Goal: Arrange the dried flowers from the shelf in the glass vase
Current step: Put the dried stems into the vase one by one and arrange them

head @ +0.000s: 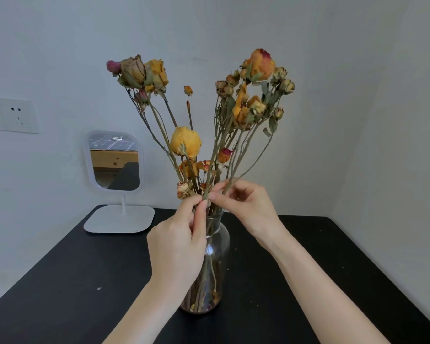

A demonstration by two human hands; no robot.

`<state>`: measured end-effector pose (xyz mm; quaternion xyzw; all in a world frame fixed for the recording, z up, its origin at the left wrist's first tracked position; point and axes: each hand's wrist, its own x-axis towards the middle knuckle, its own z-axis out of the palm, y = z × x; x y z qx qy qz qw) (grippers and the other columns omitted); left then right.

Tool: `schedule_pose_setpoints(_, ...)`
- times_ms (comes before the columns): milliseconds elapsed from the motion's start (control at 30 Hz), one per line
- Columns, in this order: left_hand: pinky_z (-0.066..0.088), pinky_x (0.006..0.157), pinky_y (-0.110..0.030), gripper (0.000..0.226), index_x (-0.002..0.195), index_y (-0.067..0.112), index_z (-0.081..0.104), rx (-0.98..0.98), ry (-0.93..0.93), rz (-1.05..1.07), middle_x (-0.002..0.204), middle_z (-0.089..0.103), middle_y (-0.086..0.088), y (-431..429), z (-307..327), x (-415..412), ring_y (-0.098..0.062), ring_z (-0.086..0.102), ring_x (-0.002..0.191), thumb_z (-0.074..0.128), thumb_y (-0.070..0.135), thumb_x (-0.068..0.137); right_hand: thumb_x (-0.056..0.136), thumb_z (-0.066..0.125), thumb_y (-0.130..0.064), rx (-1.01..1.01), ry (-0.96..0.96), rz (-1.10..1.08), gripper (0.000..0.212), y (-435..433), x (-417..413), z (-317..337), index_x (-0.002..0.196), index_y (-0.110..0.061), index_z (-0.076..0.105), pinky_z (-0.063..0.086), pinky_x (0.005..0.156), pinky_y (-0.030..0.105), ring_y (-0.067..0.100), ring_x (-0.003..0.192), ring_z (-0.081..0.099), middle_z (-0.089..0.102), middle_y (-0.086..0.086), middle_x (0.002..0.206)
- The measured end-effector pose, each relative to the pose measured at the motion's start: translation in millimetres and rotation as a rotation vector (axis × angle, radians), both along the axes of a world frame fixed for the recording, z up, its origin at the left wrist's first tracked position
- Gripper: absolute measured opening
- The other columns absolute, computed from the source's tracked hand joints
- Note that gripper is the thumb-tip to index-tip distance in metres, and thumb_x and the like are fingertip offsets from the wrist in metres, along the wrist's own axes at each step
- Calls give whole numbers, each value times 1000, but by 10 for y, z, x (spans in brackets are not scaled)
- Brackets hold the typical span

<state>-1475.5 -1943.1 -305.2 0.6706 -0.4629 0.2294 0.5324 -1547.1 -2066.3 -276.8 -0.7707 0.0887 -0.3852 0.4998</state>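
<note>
Dried flowers (185, 142) stand in the glass vase (217, 256), near the middle of the black table (60, 281). The blooms rise above the rim in two clusters, one leaning left and one leaning right. We take the stems (207, 184) as the long axis: near upright through the neck, then fanning outward in a V. Both hands meet just above the mouth of the vase. The left hand (176, 244) comes up in front of the neck and pinches stems between thumb and fingertips. The right hand (246, 207) reaches in from the right and pinches a stem of the right-leaning cluster (the fingertips of the two hands nearly touch). Neither is usefully nearer, since each already grips. We judge that the next adjustment turns on sliding or spreading stems along that upright axis. Room is open above and to the right. A white mirror (114, 162) stands at the left rear, well apart from the vase, and the table edges lie well away from its base.
</note>
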Motion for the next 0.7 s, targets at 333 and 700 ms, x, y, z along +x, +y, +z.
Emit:
schedule_pose_setpoints(333, 34, 44, -6, 32, 98, 10, 71, -20, 14, 1, 45, 33, 17, 28, -9, 39, 7, 31, 36, 50, 31, 87, 82, 68, -13, -5, -16, -44, 15, 97, 65, 52, 82, 2, 68, 42, 58, 10, 2, 54, 47, 57, -4, 60)
schedule_pose_setpoints(700, 22, 46, -10, 29, 102, 12, 71, 9, -30, 32, 52, 55, 8, -14, 201, 10, -1, 34, 39, 50, 29, 90, 92, 53, -7, -21, -202, -47, 12, 183, 93, 150, 91, -17, 58, 46, 69, 9, -6, 71, 57, 58, -9, 78)
